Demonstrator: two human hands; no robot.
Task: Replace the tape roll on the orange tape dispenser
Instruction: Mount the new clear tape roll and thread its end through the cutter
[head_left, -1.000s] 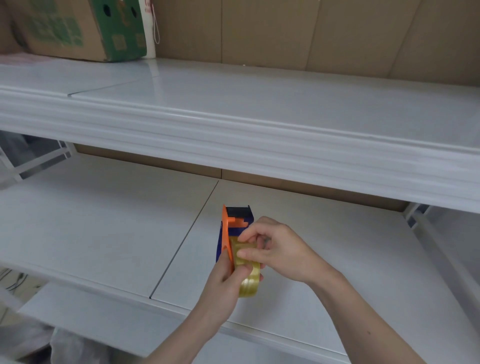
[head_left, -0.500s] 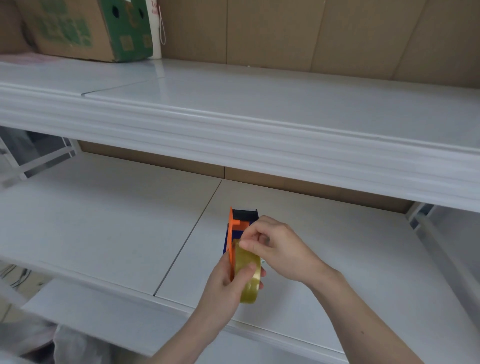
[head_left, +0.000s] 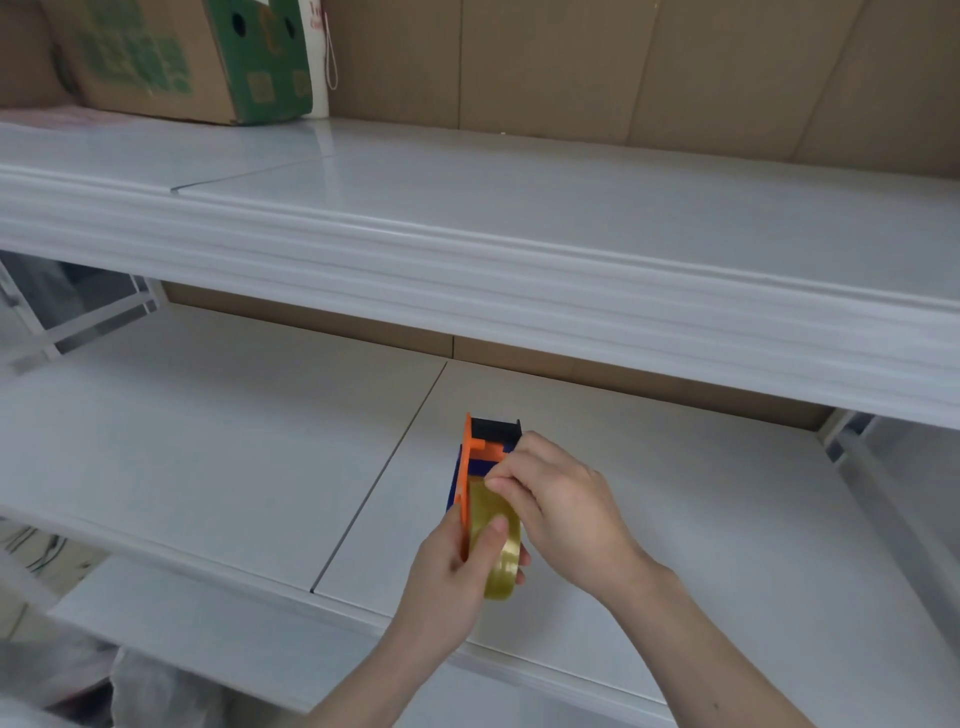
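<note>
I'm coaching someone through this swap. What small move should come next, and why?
Probably draw the tape end forward toward the black cutter end. The roll already sits against the dispenser, steadied by the left hand, and the right hand pinches at the roll's top edge.

Right hand (head_left: 558, 506) fingers slid up the tape roll (head_left: 496, 540).

White lower shelf (head_left: 218, 447) under my hands, panel seam left of them. Upper white shelf (head_left: 571, 228) above, cardboard box (head_left: 171, 57) far up-left. Brown board wall (head_left: 597, 67) behind. Soft, even light.
</note>
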